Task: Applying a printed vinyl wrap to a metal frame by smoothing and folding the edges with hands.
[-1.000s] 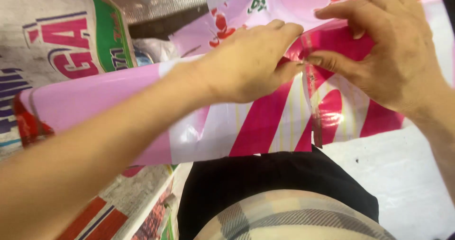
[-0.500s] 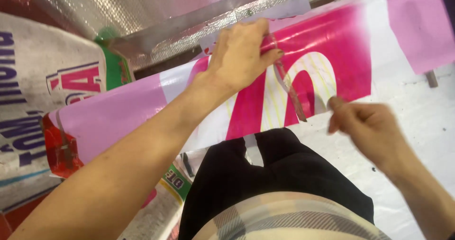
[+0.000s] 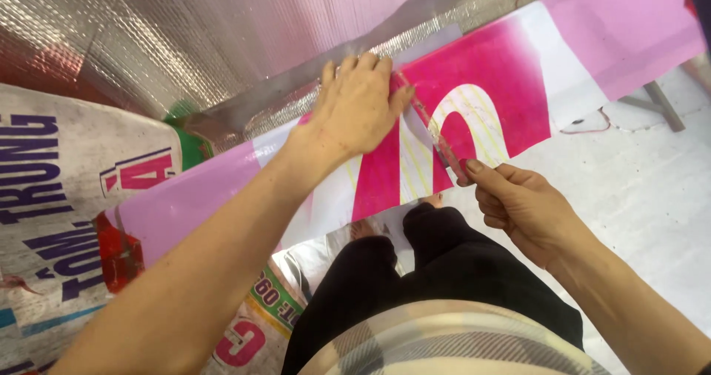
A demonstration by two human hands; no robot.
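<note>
A long pink, magenta and white printed plastic sheet stretches across in front of me. My left hand lies flat on its upper edge, fingers together, pressing it down. My right hand pinches the lower end of a thin clear strip, like tape or a backing film, which runs taut from the sheet near my left fingertips down to my right fingers. My black trousers and a bare foot show below the sheet.
A silver foil-like quilted sheet covers the top left. Printed woven sacks lie at the left and under the sheet. A pale floor lies at the right, with a red wire and a metal leg.
Both hands were together at the sheet's edge. My right hand has since drawn down and away, pulling the thin strip out, while my left hand stays pressed on the sheet.
</note>
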